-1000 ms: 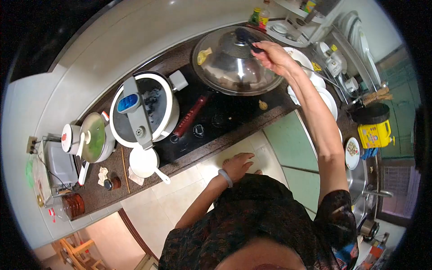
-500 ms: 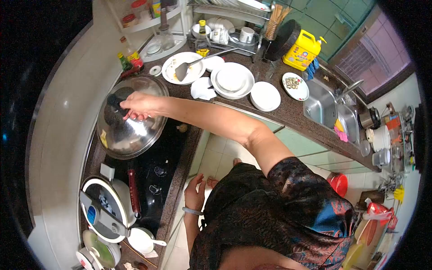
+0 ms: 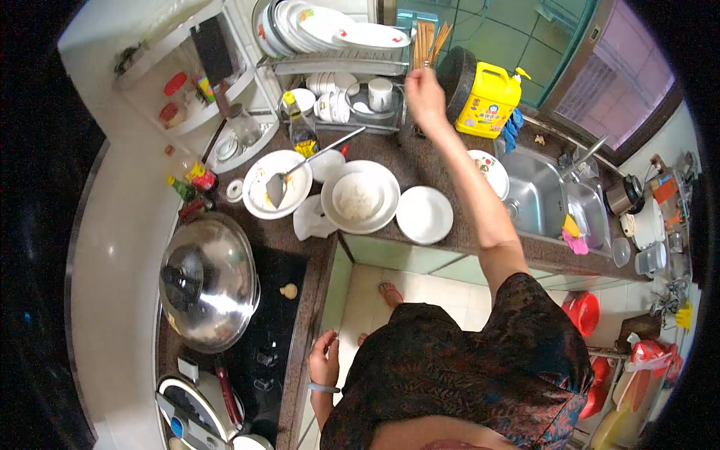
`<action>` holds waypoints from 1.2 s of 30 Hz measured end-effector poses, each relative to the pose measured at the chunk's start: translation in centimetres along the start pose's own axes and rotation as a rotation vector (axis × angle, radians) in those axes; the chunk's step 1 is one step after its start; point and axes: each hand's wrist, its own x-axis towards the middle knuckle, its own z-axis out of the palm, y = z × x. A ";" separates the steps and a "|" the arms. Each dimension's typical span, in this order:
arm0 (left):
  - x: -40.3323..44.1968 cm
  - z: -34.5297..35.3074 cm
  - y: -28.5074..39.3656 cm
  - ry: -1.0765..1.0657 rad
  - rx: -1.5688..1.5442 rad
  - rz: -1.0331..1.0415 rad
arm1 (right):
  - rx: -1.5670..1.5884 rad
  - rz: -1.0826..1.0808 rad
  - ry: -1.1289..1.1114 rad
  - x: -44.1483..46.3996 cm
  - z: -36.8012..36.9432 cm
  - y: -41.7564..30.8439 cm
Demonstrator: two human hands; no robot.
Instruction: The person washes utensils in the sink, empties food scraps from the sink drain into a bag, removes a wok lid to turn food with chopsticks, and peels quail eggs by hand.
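My right hand (image 3: 426,97) is at the chopsticks (image 3: 424,43) that stand upright beside the dish rack; its fingers are blurred, and whether they grip anything does not show. Low beside the counter's front edge hangs my left hand (image 3: 324,361), fingers apart and holding nothing, with a bracelet at the wrist. A large domed metal lid (image 3: 217,289) with a black handle lies over the stove at the left. White bowls (image 3: 424,215) line the counter, and a spatula (image 3: 276,189) rests in a stained dish (image 3: 259,172).
A yellow jug (image 3: 489,101) stands right of my right hand, near a round black board (image 3: 454,79). Beyond it is the sink (image 3: 536,202). The dish rack (image 3: 337,64) holds plates and cups. A pot (image 3: 217,397) sits at the lower left.
My right hand has let go of the lid's handle and moved right to the chopsticks. The view has turned towards the sink side. My left hand stays low, empty.
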 end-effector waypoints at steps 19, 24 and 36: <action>9.4 6.4 8.3 0.038 0.084 -0.099 | -0.498 -0.142 -0.222 28.6 3.4 22.2; 9.7 7.0 7.7 0.079 0.117 -0.040 | -0.610 -0.401 -0.393 37.2 6.0 31.2; 9.1 7.2 6.2 0.149 0.128 0.112 | -0.929 -0.254 0.041 43.9 7.2 32.0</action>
